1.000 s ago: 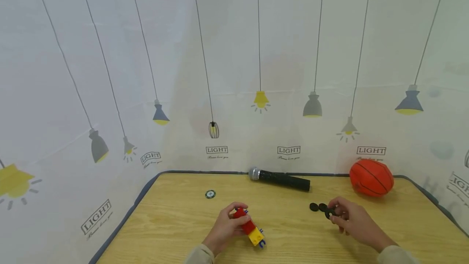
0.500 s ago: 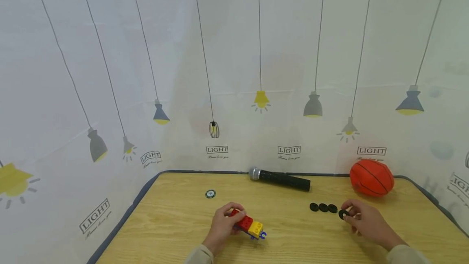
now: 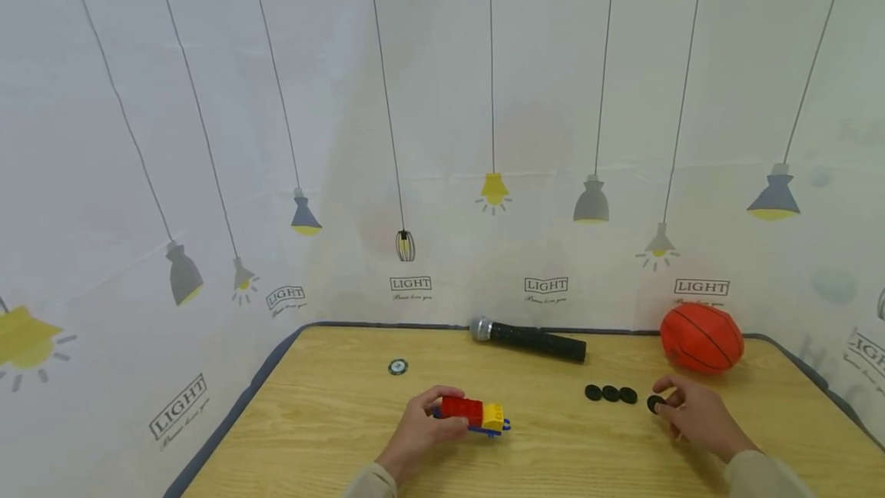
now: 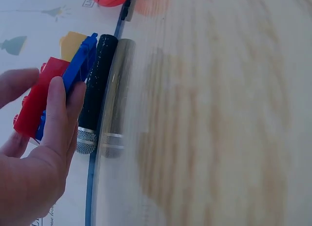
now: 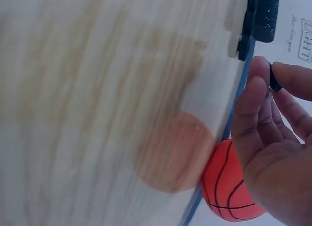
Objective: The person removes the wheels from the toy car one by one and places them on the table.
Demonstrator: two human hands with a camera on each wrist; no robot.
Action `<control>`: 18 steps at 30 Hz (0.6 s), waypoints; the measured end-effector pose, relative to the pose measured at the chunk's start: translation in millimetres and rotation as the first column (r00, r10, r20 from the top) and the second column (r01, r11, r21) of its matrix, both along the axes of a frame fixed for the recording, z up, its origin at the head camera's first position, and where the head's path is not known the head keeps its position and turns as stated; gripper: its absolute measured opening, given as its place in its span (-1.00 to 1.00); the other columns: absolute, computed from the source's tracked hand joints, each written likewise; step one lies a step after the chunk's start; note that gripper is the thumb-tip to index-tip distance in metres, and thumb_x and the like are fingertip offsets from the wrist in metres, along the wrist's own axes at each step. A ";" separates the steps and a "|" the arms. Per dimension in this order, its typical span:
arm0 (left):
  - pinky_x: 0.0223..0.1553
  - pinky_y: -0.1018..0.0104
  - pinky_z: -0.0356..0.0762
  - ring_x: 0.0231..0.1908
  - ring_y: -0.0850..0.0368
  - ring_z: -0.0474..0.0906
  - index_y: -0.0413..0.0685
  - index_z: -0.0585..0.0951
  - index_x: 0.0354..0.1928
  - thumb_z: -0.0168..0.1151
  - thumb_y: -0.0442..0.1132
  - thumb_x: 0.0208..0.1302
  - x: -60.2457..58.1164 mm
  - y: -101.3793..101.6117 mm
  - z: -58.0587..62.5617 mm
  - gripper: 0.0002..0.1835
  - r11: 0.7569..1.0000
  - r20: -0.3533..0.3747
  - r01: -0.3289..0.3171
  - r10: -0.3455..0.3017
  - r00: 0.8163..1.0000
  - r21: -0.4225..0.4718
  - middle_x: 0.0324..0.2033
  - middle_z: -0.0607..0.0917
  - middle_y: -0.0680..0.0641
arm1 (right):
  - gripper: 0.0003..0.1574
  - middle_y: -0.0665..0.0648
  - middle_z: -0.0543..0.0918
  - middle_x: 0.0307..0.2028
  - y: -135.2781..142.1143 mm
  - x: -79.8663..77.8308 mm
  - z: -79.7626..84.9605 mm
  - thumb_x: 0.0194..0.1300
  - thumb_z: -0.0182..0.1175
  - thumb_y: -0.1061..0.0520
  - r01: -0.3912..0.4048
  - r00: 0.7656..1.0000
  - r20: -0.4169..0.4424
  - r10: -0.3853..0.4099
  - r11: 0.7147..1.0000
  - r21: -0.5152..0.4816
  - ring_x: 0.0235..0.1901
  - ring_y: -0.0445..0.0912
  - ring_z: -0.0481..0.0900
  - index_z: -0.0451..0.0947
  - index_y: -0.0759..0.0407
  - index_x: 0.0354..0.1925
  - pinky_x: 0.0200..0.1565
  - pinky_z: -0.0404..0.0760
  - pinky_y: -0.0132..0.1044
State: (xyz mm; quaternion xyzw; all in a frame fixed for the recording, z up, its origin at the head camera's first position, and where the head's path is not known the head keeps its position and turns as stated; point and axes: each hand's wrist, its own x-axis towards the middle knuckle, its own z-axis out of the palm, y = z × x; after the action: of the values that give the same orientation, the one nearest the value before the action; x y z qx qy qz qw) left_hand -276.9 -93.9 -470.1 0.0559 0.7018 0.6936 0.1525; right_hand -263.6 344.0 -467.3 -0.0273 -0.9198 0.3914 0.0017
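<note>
In the head view my left hand (image 3: 423, 430) grips a toy block vehicle (image 3: 462, 409) between thumb and fingers. It has red blocks, a yellow block at its right end and a blue chassis (image 4: 80, 62) underneath, seen side-on in the left wrist view. No wheels show on the chassis. My right hand (image 3: 701, 415) pinches a small black toy wheel (image 3: 655, 404) between thumb and index finger; the right wrist view shows this wheel (image 5: 275, 78) edge-on. Three similar black wheels (image 3: 611, 393) lie in a row on the table, left of the right hand.
A black microphone (image 3: 535, 340) with a silver head lies along the back of the wooden table (image 3: 332, 413). A red basketball-patterned ball (image 3: 701, 336) sits at the back right. A poker chip (image 3: 397, 366) lies at the left. Lamp-printed cloth (image 3: 442, 137) encloses the table.
My right hand has moved right, away from the row, holding one black wheel. The left hand has turned the toy vehicle from slanting down-right to nearly level.
</note>
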 end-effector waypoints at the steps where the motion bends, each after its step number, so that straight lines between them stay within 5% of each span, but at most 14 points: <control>1: 0.02 0.17 0.71 0.03 -0.01 0.64 -0.14 0.52 0.26 0.36 -0.39 0.24 0.1 0.2 -0.1 -0.47 1.000 0.002 0.008 -0.008 1.000 -0.003 0.28 0.45 -0.35 | -0.69 0.11 0.59 -0.44 1.0 -1.6 -1.3 0.31 0.21 0.30 0.009 1.000 0.010 -0.009 1.000 -0.003 -0.55 -0.07 0.57 0.45 0.32 0.01 -0.51 0.58 -0.25; 7: 0.02 0.17 0.71 0.05 -0.03 0.62 -0.14 0.50 0.27 0.32 -0.42 0.27 1.9 3.0 1.2 -0.49 1.000 0.015 0.020 -0.020 1.000 0.000 0.27 0.46 -0.34 | -0.78 0.09 0.60 -0.53 2.8 -9.7 -4.0 0.27 0.22 0.28 0.045 0.998 0.038 -0.045 0.999 0.004 -0.60 -0.09 0.57 0.39 0.31 -0.17 -0.52 0.53 -0.25; 18: -0.12 0.17 0.74 -0.09 0.03 0.65 -0.11 0.56 0.20 0.38 -0.33 0.25 0.8 9.2 1.4 -0.54 0.990 -0.018 0.002 -0.005 1.000 -0.144 0.23 0.50 -0.30 | -0.77 0.09 0.61 -0.61 -3.4 -22.7 -6.3 0.24 0.18 0.28 0.124 0.992 0.029 -0.124 0.992 -0.010 -0.63 -0.10 0.57 0.44 0.37 -0.15 -0.53 0.49 -0.26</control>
State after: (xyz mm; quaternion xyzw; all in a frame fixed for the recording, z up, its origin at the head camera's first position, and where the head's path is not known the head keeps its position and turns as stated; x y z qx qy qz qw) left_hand -276.0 -84.7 -468.7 0.0525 0.7513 0.6403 0.1509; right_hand -286.3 340.6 -473.5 -0.0900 -0.9139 0.3956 0.0129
